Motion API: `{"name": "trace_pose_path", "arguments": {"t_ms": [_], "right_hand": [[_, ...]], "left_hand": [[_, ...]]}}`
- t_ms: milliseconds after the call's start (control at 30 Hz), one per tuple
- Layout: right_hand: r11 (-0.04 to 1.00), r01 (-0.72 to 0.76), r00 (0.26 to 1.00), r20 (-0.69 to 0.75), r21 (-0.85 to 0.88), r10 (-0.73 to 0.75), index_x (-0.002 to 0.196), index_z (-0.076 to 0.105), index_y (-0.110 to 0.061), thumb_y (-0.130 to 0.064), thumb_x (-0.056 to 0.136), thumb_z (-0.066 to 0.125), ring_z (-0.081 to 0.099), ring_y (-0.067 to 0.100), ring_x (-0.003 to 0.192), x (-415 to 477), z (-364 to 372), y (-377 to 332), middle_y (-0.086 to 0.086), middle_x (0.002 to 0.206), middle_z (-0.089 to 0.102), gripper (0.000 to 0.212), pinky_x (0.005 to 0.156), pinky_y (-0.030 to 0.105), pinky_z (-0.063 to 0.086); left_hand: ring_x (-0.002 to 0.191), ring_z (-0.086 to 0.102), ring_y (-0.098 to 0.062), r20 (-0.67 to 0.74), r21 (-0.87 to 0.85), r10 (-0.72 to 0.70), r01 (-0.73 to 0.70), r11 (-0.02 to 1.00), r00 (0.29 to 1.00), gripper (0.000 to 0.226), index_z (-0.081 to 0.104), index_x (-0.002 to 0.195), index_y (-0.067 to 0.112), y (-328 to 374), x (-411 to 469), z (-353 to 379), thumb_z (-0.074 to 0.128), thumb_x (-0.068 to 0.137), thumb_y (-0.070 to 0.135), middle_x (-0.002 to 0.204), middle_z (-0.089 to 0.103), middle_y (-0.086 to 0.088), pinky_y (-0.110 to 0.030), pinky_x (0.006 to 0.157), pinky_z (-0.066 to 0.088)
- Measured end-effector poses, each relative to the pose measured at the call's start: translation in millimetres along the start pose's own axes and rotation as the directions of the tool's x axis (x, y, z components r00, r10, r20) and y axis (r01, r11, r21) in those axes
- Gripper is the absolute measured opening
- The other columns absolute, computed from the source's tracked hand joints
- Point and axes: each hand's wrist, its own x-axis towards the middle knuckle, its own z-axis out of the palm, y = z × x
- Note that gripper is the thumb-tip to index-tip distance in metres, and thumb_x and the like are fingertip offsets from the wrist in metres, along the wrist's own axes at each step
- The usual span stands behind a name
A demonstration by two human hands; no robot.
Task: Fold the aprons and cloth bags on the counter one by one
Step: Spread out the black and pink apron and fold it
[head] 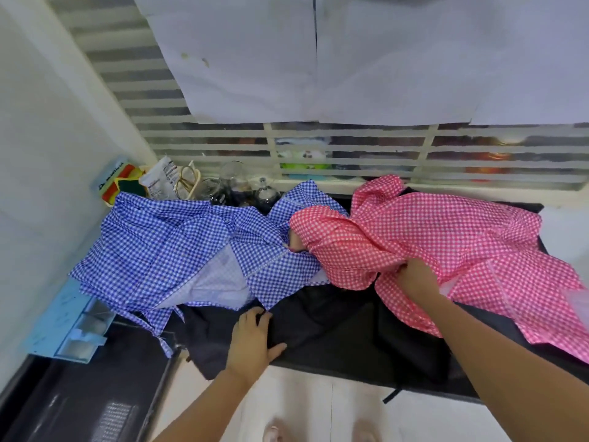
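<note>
A blue checked apron [178,250] lies crumpled on the left of the dark counter [497,378]. A pink checked apron [446,250] is spread over the right side, one part bunched up in the middle. A black cloth [322,333] lies flat at the counter's front and hangs over its edge. My left hand [253,339] rests on the black cloth's left part, fingers curled over a fold. My right hand [417,275] grips the bunched pink apron near its middle.
Glass jars [236,183], scissors [186,181], a packet and sponges stand at the back left by the window ledge. A light blue plastic organiser [68,327] sits at the counter's left end. A grilled window runs behind. White floor tiles and feet show below.
</note>
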Motion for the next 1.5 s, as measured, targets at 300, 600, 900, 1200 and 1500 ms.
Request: {"name": "trace_pose_path", "arguments": {"t_ms": [300,600,900,1200,1500], "right_hand": [[0.955,0.059,0.998,-0.039,0.290,-0.050,0.116,0.059,0.010,-0.002,0.097,0.035,0.055,0.039,0.109,18.9,-48.0,2.6,0.027,0.121,0.058,0.033,0.088,0.038,0.040],[0.777,-0.095,0.988,-0.036,0.622,0.150,0.113,0.054,0.013,0.002,0.092,0.039,0.049,0.019,0.064,28.5,-95.7,2.8,0.019,0.089,0.060,0.028,0.047,0.024,0.039],[0.745,0.667,0.683,-0.394,-0.005,-0.615,0.140,0.041,-0.021,-0.058,0.082,0.058,0.031,0.026,0.134,-44.0,-85.5,-66.7,0.011,0.145,0.033,0.071,0.111,0.051,0.031],[0.843,0.487,0.868,-0.239,0.229,-0.436,0.150,0.024,-0.017,-0.013,0.092,0.060,0.026,0.020,0.142,-73.6,-45.2,-82.0,0.003,0.155,0.023,0.068,0.111,0.025,0.024],[0.122,0.201,0.975,-0.186,0.972,-0.122,0.104,0.061,0.002,-0.004,0.099,0.041,0.063,0.021,0.073,-102.8,-189.3,-196.1,0.011,0.081,0.068,0.022,0.060,0.024,0.056]], "left_hand": [[0.106,0.054,-0.024,0.197,-0.329,-0.264,0.317,0.890,0.944,0.007,0.061,0.094,0.018,55.0,17.1,-11.4,0.059,0.092,0.025,0.108,0.056,-0.003,-0.031,0.085,0.043],[0.092,0.060,-0.025,0.523,-0.844,-0.462,0.511,-0.163,0.716,0.028,0.064,0.090,0.004,56.1,109.7,-120.4,0.041,0.100,0.014,0.104,0.063,-0.010,-0.034,0.082,0.048],[0.060,0.070,-0.017,0.483,-0.876,-0.086,0.481,-0.042,0.872,0.021,0.071,0.076,0.002,67.8,156.4,-242.4,0.058,0.091,0.008,0.082,0.070,-0.012,-0.026,0.057,0.058],[0.061,0.070,-0.020,0.250,-0.946,-0.015,0.241,-0.217,0.968,0.034,0.071,0.076,0.003,56.6,154.3,-350.1,0.052,0.097,0.021,0.072,0.073,-0.010,-0.030,0.057,0.059],[0.104,0.064,-0.022,-0.283,-0.664,0.070,-0.142,-0.735,0.957,0.028,0.068,0.107,0.017,-10.1,135.4,-426.4,0.062,0.085,0.032,0.108,0.069,-0.007,-0.040,0.104,0.043]]}}
